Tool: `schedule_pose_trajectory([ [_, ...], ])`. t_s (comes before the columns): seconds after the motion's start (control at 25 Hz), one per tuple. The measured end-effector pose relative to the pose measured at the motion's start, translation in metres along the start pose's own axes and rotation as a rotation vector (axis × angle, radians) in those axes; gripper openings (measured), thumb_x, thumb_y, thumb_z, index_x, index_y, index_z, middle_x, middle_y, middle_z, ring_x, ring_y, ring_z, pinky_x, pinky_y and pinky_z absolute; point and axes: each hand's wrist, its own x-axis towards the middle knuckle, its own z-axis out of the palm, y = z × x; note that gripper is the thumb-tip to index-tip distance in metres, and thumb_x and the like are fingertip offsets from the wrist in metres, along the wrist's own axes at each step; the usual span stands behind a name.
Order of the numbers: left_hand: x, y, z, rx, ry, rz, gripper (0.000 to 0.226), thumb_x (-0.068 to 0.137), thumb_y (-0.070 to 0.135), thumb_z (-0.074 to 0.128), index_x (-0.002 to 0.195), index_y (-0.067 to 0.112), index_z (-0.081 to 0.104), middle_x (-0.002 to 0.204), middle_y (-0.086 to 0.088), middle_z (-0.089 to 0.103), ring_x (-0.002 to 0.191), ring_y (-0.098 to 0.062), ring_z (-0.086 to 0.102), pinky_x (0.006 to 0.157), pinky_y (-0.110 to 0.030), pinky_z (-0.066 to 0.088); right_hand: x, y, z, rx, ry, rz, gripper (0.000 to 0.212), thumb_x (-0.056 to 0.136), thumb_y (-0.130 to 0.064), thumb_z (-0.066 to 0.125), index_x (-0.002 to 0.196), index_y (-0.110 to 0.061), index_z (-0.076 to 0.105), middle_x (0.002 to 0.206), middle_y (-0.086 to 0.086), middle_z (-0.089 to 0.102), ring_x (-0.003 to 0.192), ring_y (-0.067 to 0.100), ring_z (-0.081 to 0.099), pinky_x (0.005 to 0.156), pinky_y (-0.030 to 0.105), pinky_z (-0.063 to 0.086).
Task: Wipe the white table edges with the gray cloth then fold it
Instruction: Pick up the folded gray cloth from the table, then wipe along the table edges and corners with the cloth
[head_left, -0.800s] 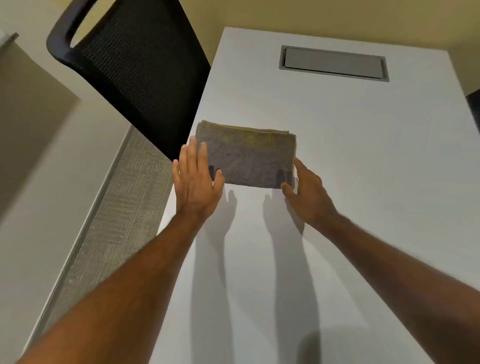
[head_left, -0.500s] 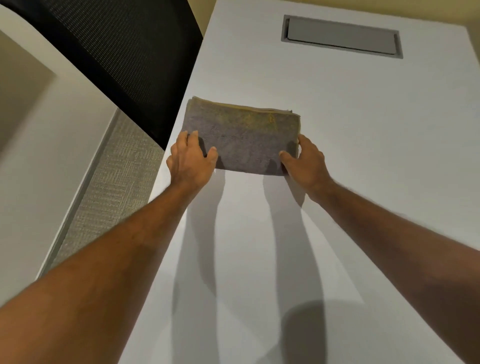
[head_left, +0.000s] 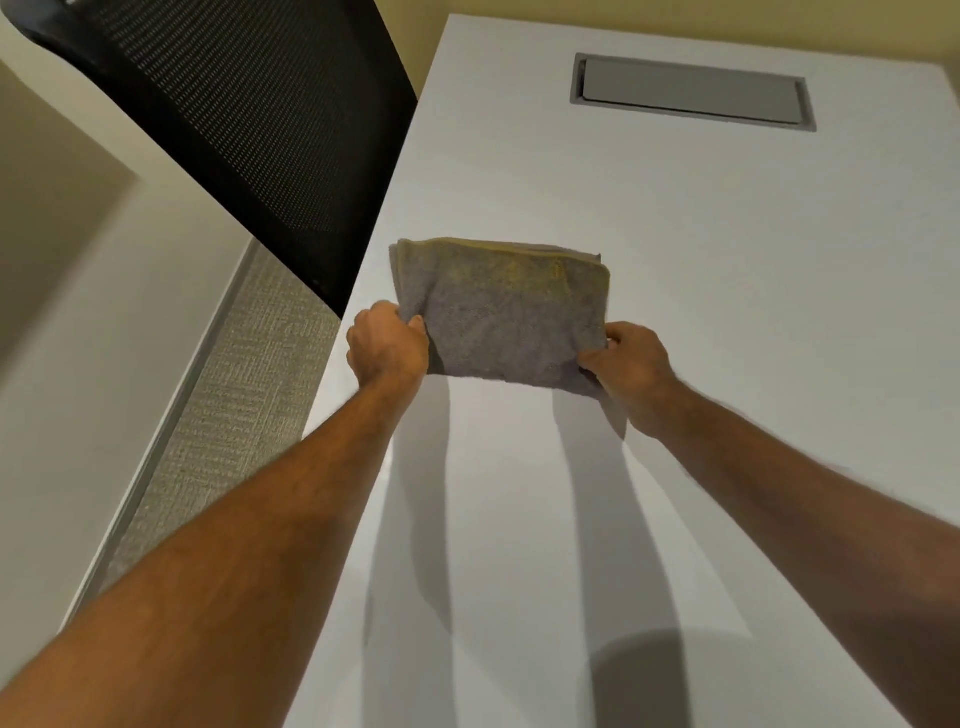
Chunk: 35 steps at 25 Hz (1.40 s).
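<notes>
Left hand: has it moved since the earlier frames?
Yes. The left hand, which lay flat and open beside the gray cloth, has closed onto the cloth's near-left corner by the table edge.

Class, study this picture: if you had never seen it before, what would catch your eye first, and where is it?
First, the folded gray cloth lying mid-table, gripped at its near corners by the left hand and the right hand. Next, the black mesh chair looming at the white table's left edge. Then the gray hatch set into the far end.

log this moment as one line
left hand: gripping gray cloth | right hand: gripping cloth | cloth: folded, on white table
</notes>
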Motion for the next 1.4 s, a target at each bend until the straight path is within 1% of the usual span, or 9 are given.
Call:
schedule_pose_trajectory([
  [0.16, -0.037, 0.0, -0.006, -0.16, -0.104, -0.036, 0.018, 0.1, 0.03, 0.063, 0.103, 0.013, 0.064, 0.097, -0.006, 0.068, 0.091, -0.026, 0.07, 0.075, -0.041, 0.062, -0.028, 0.009, -0.023, 0.191, -0.07, 0.12, 0.025, 0.088, 0.0, 0.064, 0.066, -0.012, 0.061, 0.06, 0.0, 0.058, 0.058, 0.017, 0.052, 0.038, 0.018, 0.04],
  [0.28, -0.076, 0.0, -0.009, -0.208, -0.199, -0.041, 0.015, 0.099, 0.031, 0.064, 0.098, 0.016, 0.06, 0.088, 0.0, 0.062, 0.083, -0.018, 0.064, 0.057, -0.024, 0.047, -0.059, 0.015, -0.045, 0.298, -0.097, 0.212, 0.026, 0.087, 0.001, 0.059, 0.065, -0.013, 0.057, 0.054, -0.004, 0.058, 0.058, 0.017, 0.052, 0.041, 0.018, 0.04],
  [0.44, -0.129, 0.006, -0.008, -0.487, -0.385, -0.326, 0.02, 0.099, 0.023, 0.062, 0.113, 0.01, 0.065, 0.111, -0.015, 0.07, 0.101, -0.029, 0.067, 0.075, -0.036, 0.059, -0.103, 0.04, -0.081, 0.475, -0.188, 0.314, 0.01, 0.09, -0.002, 0.055, 0.09, -0.006, 0.064, 0.076, 0.01, 0.062, 0.064, 0.024, 0.059, 0.051, 0.03, 0.046],
  [0.56, -0.169, 0.016, -0.011, -0.566, -0.491, -0.416, 0.017, 0.098, 0.023, 0.061, 0.104, 0.012, 0.071, 0.115, -0.018, 0.073, 0.105, -0.034, 0.07, 0.079, -0.042, 0.058, -0.135, 0.068, -0.114, 0.506, -0.153, 0.315, 0.021, 0.089, -0.003, 0.056, 0.105, 0.006, 0.065, 0.092, 0.014, 0.057, 0.083, 0.033, 0.047, 0.07, 0.043, 0.041],
  [0.72, -0.237, 0.038, -0.005, -0.604, -0.54, -0.218, 0.022, 0.106, 0.03, 0.057, 0.122, 0.021, 0.069, 0.119, -0.003, 0.072, 0.113, -0.025, 0.069, 0.087, -0.038, 0.062, -0.189, 0.097, -0.161, 0.53, -0.025, 0.261, 0.031, 0.094, -0.003, 0.053, 0.117, -0.002, 0.072, 0.101, 0.013, 0.07, 0.092, 0.03, 0.062, 0.082, 0.043, 0.051],
  [1.04, -0.384, 0.053, 0.016, -0.405, -0.827, 0.033, 0.028, 0.108, 0.031, 0.054, 0.134, 0.027, 0.062, 0.122, 0.008, 0.068, 0.114, -0.012, 0.066, 0.095, -0.031, 0.06, -0.347, 0.205, -0.208, 0.74, 0.44, 0.37, 0.036, 0.095, 0.0, 0.054, 0.116, -0.016, 0.078, 0.103, 0.004, 0.079, 0.089, 0.016, 0.073, 0.073, 0.029, 0.061],
  [1.24, -0.44, -0.001, -0.001, -0.304, -0.84, 0.092, 0.026, 0.108, 0.037, 0.052, 0.133, 0.04, 0.057, 0.13, 0.016, 0.064, 0.12, -0.008, 0.062, 0.099, -0.031, 0.056, -0.398, 0.257, -0.214, 0.48, 0.598, 0.35, 0.036, 0.09, -0.001, 0.059, 0.121, -0.003, 0.076, 0.113, 0.012, 0.072, 0.106, 0.024, 0.069, 0.09, 0.041, 0.057],
  [1.32, -0.457, -0.029, -0.012, -0.241, -0.809, 0.073, 0.022, 0.107, 0.033, 0.055, 0.128, 0.042, 0.055, 0.123, 0.021, 0.063, 0.116, -0.004, 0.063, 0.098, -0.029, 0.054, -0.395, 0.273, -0.22, 0.207, 0.541, 0.251, 0.028, 0.09, 0.002, 0.058, 0.111, 0.006, 0.076, 0.099, 0.01, 0.059, 0.087, 0.015, 0.054, 0.086, 0.026, 0.049],
  [1.4, -0.47, -0.055, -0.018, -0.097, -0.792, 0.053, 0.021, 0.105, 0.025, 0.059, 0.124, 0.032, 0.055, 0.12, 0.008, 0.065, 0.111, -0.016, 0.066, 0.098, -0.036, 0.056, -0.388, 0.283, -0.224, 0.002, 0.474, 0.247, 0.033, 0.092, 0.006, 0.059, 0.12, 0.0, 0.075, 0.103, 0.007, 0.049, 0.09, 0.008, 0.046, 0.082, 0.002, 0.038],
])
